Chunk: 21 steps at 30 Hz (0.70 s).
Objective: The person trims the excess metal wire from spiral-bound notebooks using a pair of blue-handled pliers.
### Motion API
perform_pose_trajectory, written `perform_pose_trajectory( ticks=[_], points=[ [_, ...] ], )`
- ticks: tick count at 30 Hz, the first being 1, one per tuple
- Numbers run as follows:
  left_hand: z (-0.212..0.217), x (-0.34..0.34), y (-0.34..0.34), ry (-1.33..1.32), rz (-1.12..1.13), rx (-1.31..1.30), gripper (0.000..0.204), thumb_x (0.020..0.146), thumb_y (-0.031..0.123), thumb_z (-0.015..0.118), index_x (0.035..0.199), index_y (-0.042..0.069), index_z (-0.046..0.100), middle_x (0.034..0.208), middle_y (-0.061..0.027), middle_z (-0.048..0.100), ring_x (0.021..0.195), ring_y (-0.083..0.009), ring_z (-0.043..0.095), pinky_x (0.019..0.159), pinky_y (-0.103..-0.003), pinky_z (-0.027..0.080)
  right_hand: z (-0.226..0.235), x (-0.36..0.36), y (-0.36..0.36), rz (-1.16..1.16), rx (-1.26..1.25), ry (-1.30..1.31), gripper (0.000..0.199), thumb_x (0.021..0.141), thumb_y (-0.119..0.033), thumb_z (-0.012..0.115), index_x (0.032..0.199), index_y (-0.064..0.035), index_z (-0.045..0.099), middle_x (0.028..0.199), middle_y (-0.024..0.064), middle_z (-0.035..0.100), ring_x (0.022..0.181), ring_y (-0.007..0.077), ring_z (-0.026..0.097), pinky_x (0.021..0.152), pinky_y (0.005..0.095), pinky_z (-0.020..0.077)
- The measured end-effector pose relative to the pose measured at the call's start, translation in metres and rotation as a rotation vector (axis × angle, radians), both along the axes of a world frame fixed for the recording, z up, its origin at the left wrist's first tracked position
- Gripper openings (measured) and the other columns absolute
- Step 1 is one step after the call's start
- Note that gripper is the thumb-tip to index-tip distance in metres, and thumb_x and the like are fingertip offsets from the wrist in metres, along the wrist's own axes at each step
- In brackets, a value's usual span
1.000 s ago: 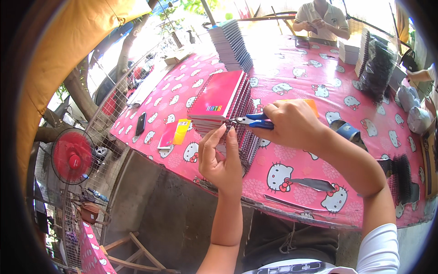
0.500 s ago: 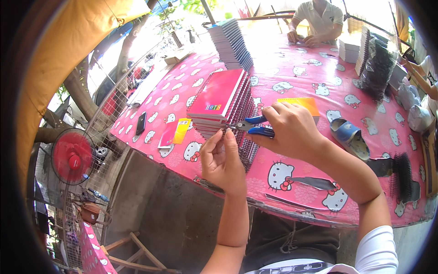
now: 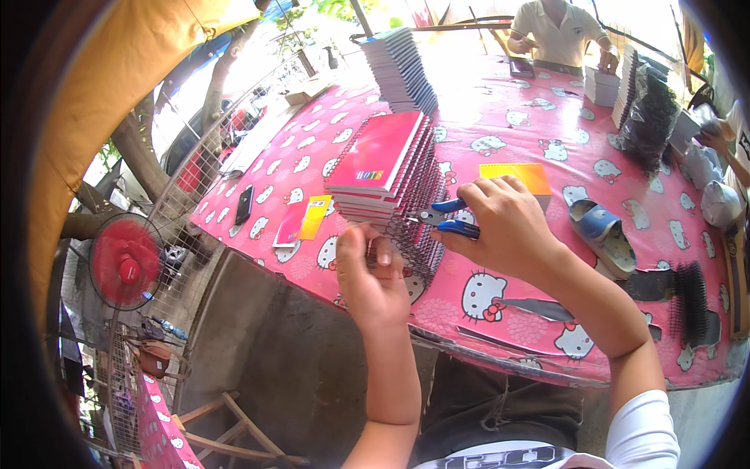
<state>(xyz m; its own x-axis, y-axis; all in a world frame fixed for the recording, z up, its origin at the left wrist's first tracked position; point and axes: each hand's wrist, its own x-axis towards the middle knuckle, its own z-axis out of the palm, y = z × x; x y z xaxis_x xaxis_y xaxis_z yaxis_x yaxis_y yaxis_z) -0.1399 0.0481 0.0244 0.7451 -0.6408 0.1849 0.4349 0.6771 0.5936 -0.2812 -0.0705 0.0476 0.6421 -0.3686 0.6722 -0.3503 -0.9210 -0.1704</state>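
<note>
Outdoor work area under a yellow awning, with a red fan (image 3: 125, 262) beyond the left edge of the table (image 3: 547, 141), which carries a pink cartoon-cat cloth. Near the front edge lies a stack of red spiral notebooks (image 3: 383, 160), their black wire bindings facing me. My left hand (image 3: 373, 281) is clenched at the lower end of the wire coil, thumb and fingers pinching it just over the front edge. My right hand (image 3: 500, 227) is wrapped tight around blue-handled pliers (image 3: 445, 219), whose tip meets the same coil just beside the left hand's fingers; how the jaws stand cannot be told. A yellow card (image 3: 527, 176) lies behind my right hand, a blue sandal (image 3: 601, 234) toward the right edge, a black phone (image 3: 244, 205) and a pink-and-yellow leaflet (image 3: 301, 220) toward the left edge. A taller pile of notebooks (image 3: 402, 70) stands toward the far edge, where another person (image 3: 558, 31) works. To do this step well, I judge that the left hand should keep the coil end steady while the pliers bite only the last loop, close to the cover, so the wire end turns inward without snagging the pages
</note>
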Motion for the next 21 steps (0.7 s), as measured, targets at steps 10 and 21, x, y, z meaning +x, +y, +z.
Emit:
perform_pose_trajectory(
  ticks=[10, 21],
  points=[
    [-0.013, -0.006, -0.001, -0.532, 0.353, 0.335, 0.026, 0.078, 0.005, 0.079, 0.104, 0.003, 0.07, 0.09, 0.0044, 0.059, 0.061, 0.0009, 0.039, 0.051, -0.017, 0.032, 0.013, -0.003, 0.002, -0.043, -0.093, -0.013, 0.051, 0.075, -0.046, 0.074, 0.093, -0.0007, 0.062, 0.086, 0.0136, 0.063, 0.087, 0.0307, 0.063, 0.078, 0.0419, 0.0486],
    [-0.017, -0.01, -0.005, -0.535, 0.399, 0.351, 0.025, 0.081, 0.006, 0.077, 0.104, 0.002, 0.07, 0.089, 0.0036, 0.059, 0.06, 0.0007, 0.038, 0.051, -0.017, 0.032, 0.01, 0.005, -0.001, -0.018, 0.035, 0.061, 0.048, 0.073, -0.046, 0.076, 0.086, -0.0017, 0.062, 0.08, 0.0128, 0.064, 0.075, 0.0301, 0.064, 0.067, 0.0403, 0.0504]
  ],
)
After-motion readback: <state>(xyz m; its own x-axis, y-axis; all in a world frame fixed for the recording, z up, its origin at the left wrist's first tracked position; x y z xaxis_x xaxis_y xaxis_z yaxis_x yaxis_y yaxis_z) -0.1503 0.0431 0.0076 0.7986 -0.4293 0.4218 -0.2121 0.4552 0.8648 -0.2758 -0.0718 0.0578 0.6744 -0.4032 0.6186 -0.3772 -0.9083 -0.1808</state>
